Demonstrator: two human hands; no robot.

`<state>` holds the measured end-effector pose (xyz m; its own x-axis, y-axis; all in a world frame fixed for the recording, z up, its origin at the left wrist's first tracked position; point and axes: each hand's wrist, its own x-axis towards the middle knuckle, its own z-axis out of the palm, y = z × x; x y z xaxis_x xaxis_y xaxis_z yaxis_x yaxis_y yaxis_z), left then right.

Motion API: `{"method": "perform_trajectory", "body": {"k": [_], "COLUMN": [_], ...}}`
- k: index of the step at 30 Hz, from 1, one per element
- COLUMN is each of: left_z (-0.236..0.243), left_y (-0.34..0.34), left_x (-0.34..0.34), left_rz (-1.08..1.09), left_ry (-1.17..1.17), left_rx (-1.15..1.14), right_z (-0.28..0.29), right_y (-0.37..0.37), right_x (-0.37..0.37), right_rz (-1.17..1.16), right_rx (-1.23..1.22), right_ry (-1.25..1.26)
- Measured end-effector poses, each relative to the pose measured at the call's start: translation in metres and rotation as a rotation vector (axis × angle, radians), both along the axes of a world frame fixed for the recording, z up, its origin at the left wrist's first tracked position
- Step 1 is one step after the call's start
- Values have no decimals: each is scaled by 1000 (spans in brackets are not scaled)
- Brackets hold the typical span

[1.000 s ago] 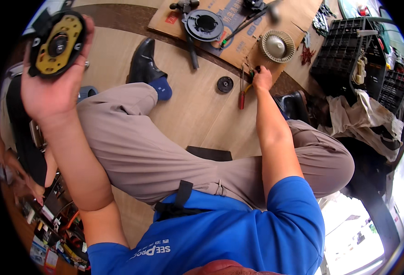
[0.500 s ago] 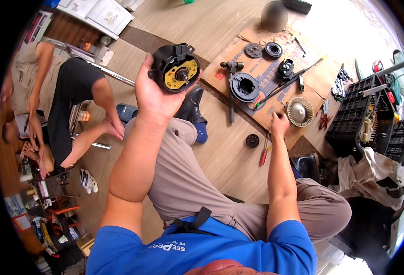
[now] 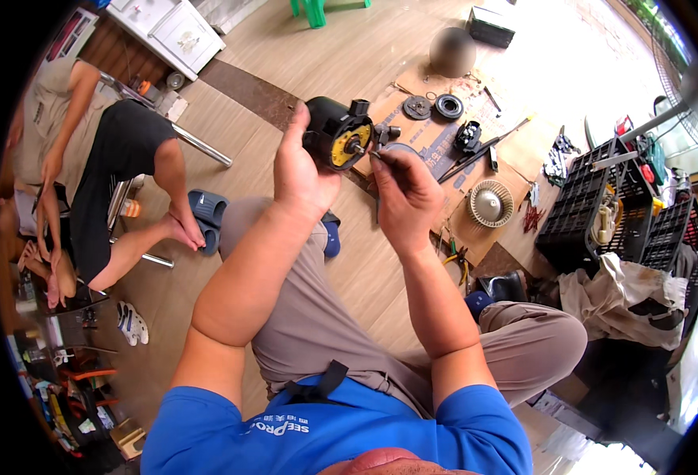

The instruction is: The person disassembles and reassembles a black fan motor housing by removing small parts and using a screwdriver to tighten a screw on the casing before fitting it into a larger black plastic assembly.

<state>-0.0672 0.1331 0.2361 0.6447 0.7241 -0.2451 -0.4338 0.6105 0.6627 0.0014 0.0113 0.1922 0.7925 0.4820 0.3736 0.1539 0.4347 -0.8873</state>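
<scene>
The right hand [image 3: 409, 196] had left the cardboard [image 3: 517, 162] for the blower motor [image 3: 327, 127], held aloft in the left hand's [image 3: 303, 178] wrapped grip, so both hands attended it; whether the right grip pinched anything, I couldn't tell.

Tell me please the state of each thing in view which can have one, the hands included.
Black motor, held, yellow end uncovered
Left hand, gripping the motor
Right hand, fingers pinched together beside the motor's shaft
Fan wheel, lying loose on the cardboard
Cardboard, spread flat on the floor
Blue slippers, unworn
White cabinet, door shut
Electric fan, spinning or still: cannot tell
</scene>
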Motion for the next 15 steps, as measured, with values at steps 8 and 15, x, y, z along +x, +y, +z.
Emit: {"method": "perform_trajectory", "body": {"k": [8,15], "left_z": [7,17], "left_y": [-25,-42], "left_x": [8,8], "left_rz": [163,234], "left_ry": [-65,-44], "left_rx": [176,161], "right_z": [-2,4], "right_y": [5,-6], "right_x": [-8,-4], "right_rz": [-80,57], "right_rx": [96,112], "right_ry": [91,230]}}
